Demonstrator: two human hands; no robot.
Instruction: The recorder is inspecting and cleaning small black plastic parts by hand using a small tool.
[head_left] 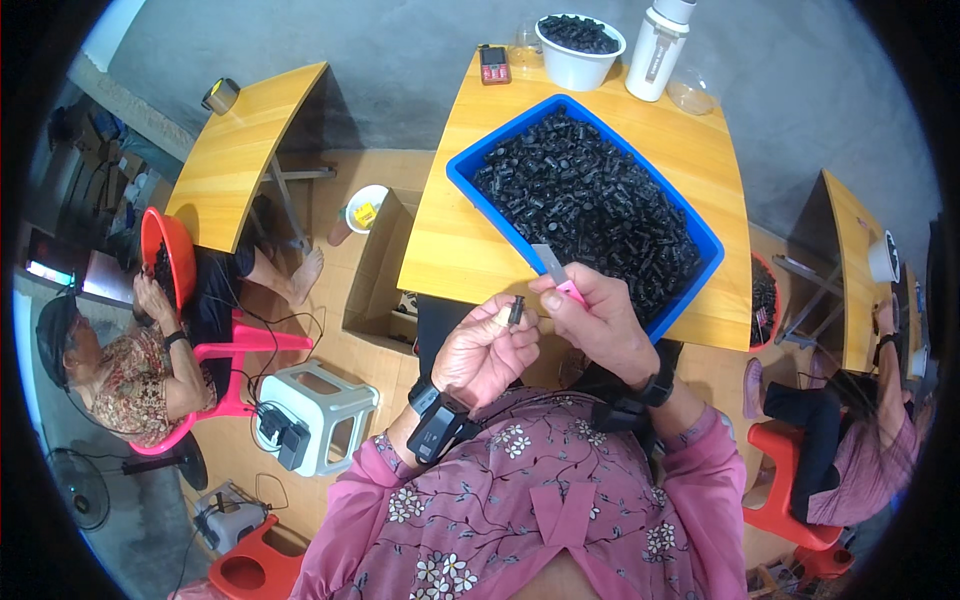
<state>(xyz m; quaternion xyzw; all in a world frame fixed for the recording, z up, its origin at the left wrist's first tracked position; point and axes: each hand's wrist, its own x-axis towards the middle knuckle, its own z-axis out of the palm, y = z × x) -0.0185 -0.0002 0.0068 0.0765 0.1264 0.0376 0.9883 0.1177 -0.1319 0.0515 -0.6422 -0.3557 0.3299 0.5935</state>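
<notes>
Between the thumb and fingers of my left hand [485,345] is a small black plastic part [516,310], held upright in front of my body. My right hand [605,325] is closed round the pink handle of a knife [570,289], whose flat metal blade points up and to the left. The blade is apart from the part. Just beyond both hands a blue tray [715,245] stands on the table, heaped with similar small black parts [590,195].
On the wooden table [440,235] stand a white tub [580,70] of black parts, a white bottle [657,50] and a red phone [494,65]. A cardboard box [375,270] and white stool [325,415] are at left. People sit at tables on both sides.
</notes>
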